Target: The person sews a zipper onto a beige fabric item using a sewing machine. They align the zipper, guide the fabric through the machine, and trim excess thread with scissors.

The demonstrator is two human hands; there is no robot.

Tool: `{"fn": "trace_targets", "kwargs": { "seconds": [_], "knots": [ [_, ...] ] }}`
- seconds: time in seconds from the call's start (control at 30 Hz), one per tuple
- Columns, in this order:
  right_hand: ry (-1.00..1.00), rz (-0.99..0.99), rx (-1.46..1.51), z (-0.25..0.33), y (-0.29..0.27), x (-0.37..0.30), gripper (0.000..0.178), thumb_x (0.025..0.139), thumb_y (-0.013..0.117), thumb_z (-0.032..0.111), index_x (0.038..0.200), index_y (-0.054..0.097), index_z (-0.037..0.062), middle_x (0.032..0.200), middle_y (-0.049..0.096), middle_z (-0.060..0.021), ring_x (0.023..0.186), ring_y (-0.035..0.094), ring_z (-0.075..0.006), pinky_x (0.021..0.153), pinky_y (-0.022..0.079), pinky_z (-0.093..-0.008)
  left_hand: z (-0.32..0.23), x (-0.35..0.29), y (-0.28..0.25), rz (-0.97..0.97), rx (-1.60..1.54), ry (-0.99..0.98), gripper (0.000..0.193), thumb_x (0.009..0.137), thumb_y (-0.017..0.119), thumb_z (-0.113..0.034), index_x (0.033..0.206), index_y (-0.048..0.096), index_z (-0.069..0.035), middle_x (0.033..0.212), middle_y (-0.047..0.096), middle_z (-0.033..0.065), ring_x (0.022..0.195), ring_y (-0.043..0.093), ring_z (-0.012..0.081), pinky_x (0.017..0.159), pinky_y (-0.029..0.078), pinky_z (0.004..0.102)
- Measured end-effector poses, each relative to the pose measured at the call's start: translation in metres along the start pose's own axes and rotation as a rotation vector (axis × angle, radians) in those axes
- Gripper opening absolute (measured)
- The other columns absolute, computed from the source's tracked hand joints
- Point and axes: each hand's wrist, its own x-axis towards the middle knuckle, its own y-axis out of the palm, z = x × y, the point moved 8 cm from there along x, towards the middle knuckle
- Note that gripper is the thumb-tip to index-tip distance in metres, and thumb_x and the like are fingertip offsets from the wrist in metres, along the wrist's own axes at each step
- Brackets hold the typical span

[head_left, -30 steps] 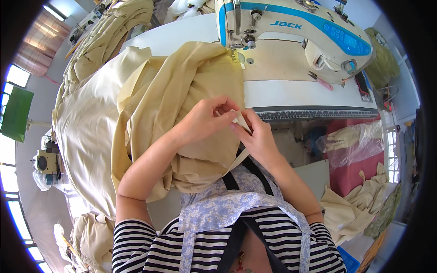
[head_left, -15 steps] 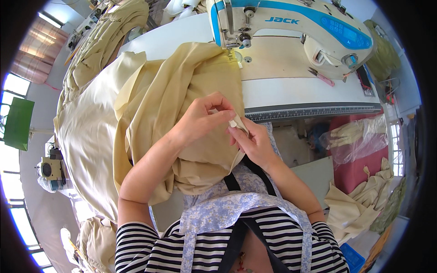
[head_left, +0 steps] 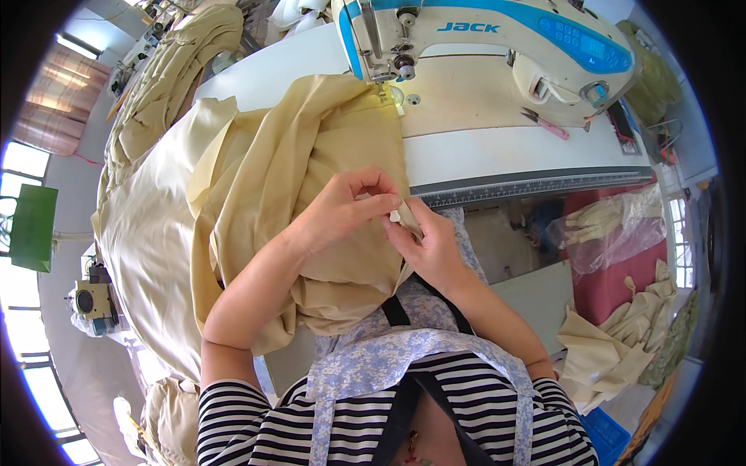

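Note:
A large piece of khaki fabric drapes over the sewing table and hangs down into my lap. Its far right corner lies under the presser foot of a white and blue sewing machine. Close to the table's front edge, my left hand pinches the fabric's right edge between thumb and fingers. My right hand is closed on the same edge just beside it. A small white piece, perhaps a label or folded fabric end, shows between the fingertips; its kind is too small to tell.
Pink-handled thread snips lie on the tabletop below the machine. A dark ruler strip runs along the table's front edge. Bagged pale cloth and khaki pieces are at the right. More khaki fabric is piled at the far left.
The view has shifted slightly, so the machine sits a little farther left and up. Both hands keep their pinch on the fabric edge, with small finger movements.

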Motion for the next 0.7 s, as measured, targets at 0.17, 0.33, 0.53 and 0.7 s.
{"fn": "trace_targets", "kwargs": {
  "seconds": [0.17,0.33,0.53,0.7],
  "knots": [
    [-0.010,0.049,0.054,-0.005,0.002,0.006,0.015,0.097,0.066,0.011,0.108,0.068,0.0015,0.074,0.067,-0.0044,0.058,0.055,-0.0071,0.054,0.044,-0.0239,0.007,0.000,-0.002,-0.067,-0.041,0.038,0.012,0.096,0.066,-0.018,0.096,0.066,-0.006,0.088,0.060,-0.0028,0.083,0.052,0.0075,0.078,0.042,0.0244],
    [0.106,0.316,0.225,-0.014,0.007,-0.016,0.019,0.101,0.064,0.018,0.110,0.071,0.0025,0.076,0.070,-0.0032,0.059,0.060,-0.0058,0.052,0.047,-0.0223,0.005,0.003,-0.039,-0.304,-0.150,0.107,0.013,0.097,0.064,-0.017,0.096,0.066,-0.005,0.089,0.060,-0.0010,0.082,0.052,0.0082,0.077,0.043,0.0244],
    [0.330,0.803,0.333,-0.020,0.047,-0.089,0.020,0.099,0.065,0.016,0.109,0.072,0.0012,0.078,0.074,-0.0044,0.065,0.065,-0.0098,0.063,0.050,-0.0252,-0.034,0.048,-0.104,-0.563,0.341,0.250,0.021,0.095,0.067,-0.021,0.101,0.068,0.000,0.085,0.066,0.0027,0.077,0.059,0.0116,0.073,0.049,0.0281],
    [0.380,0.671,0.476,-0.023,0.049,-0.084,0.040,0.102,0.061,0.025,0.133,0.058,-0.0003,0.113,0.075,-0.0102,0.107,0.063,-0.0152,0.092,0.048,-0.0308,-0.015,0.106,-0.091,-0.303,0.618,0.157,0.023,0.095,0.066,-0.022,0.103,0.069,0.000,0.084,0.071,0.0108,0.076,0.067,0.0186,0.074,0.052,0.0331]
  ]
}}
